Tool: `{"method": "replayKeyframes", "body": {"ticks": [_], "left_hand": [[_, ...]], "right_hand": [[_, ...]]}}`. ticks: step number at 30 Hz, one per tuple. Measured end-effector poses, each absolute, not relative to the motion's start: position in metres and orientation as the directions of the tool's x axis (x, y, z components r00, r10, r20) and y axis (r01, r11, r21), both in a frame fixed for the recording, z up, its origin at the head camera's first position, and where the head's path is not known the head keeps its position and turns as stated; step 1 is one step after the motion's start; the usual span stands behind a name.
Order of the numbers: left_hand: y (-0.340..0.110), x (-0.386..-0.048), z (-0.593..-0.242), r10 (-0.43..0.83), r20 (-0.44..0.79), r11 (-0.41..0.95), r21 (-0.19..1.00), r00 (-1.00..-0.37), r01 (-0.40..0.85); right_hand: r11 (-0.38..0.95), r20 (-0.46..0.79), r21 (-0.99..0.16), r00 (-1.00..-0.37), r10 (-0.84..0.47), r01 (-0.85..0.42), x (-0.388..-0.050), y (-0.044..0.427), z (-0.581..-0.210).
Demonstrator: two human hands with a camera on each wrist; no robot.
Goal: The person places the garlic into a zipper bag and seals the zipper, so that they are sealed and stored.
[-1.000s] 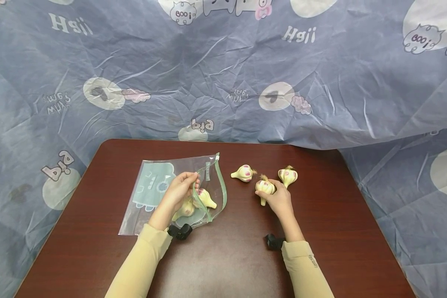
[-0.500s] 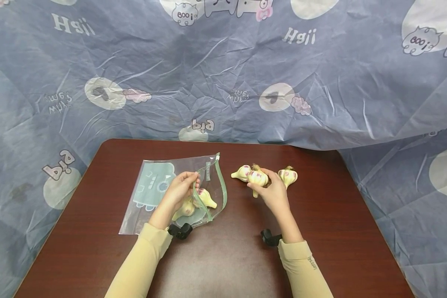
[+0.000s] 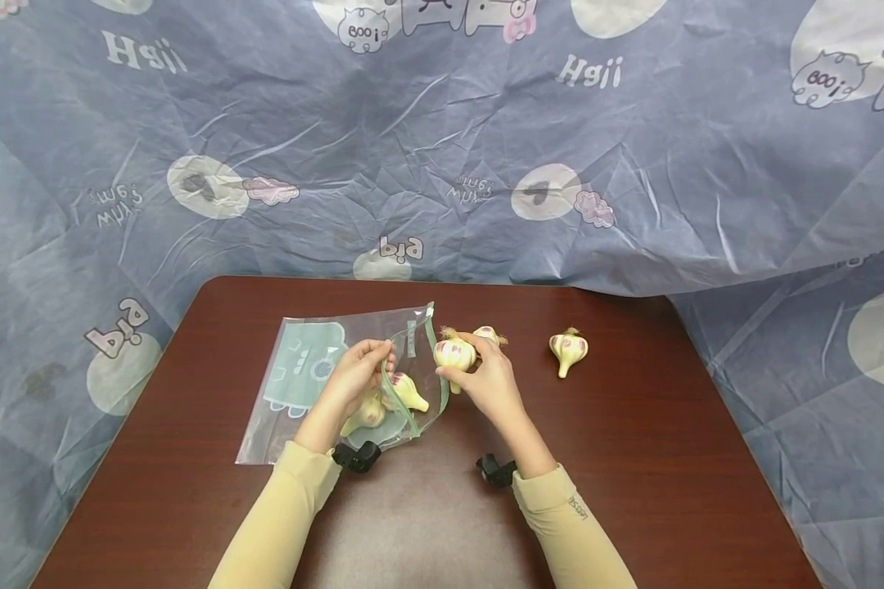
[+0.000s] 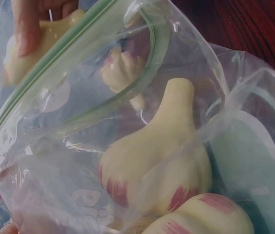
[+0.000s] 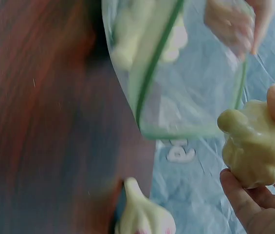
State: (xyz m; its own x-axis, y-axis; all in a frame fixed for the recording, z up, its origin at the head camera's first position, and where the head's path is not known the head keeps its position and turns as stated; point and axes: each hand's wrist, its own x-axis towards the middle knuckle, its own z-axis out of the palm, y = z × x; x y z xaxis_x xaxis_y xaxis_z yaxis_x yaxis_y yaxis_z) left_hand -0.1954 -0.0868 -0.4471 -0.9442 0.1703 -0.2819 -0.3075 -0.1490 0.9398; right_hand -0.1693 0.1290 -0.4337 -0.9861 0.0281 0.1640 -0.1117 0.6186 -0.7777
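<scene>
Looking down in the head view, we find the left hand (image 3: 361,368) with fingers curled, pinching the green rim (image 3: 430,330) of a clear plastic bag (image 3: 302,356), whose mouth gapes toward the right. Bag lies on the left part of a brown table (image 3: 633,442), two garlic bulbs (image 3: 409,393) inside. The right hand (image 3: 489,380) is partly closed, thumb and fingers about a third bulb (image 3: 454,354), just beside the bag's mouth; whether it touches the rim we cannot tell. A fourth bulb (image 3: 490,333) sits partly hidden behind this hand; a fifth bulb (image 3: 569,349) lies well apart, farther right. Patterned blue cloth (image 3: 412,123) hangs behind the table. In the left wrist view we make out both bagged bulbs close together, pink-streaked, seen through the film; the third bulb sits beyond the rim, outside, in the right hand's grasp. In the right wrist view the bag is blurred; we note thumb and fingers around the third bulb, left-hand fingers at the rim, a loose bulb at the lower edge.
</scene>
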Motion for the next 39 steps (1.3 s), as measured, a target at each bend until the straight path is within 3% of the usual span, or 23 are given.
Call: {"method": "replayKeyframes", "body": {"ticks": [11,39], "left_hand": [[-0.086,-0.196,-0.446,0.159,-0.301,-0.138,0.936,-0.940,-0.323],[-0.083,-0.195,-0.446,0.184,-0.296,-0.152,0.934,-0.937,-0.325]], "right_hand": [[0.606,0.113,-0.786,-0.992,-0.054,-0.123,-0.169,0.100,-0.451],[0.666,0.027,-0.735,-0.987,-0.157,-0.125,-0.168,0.082,-0.482]]}}
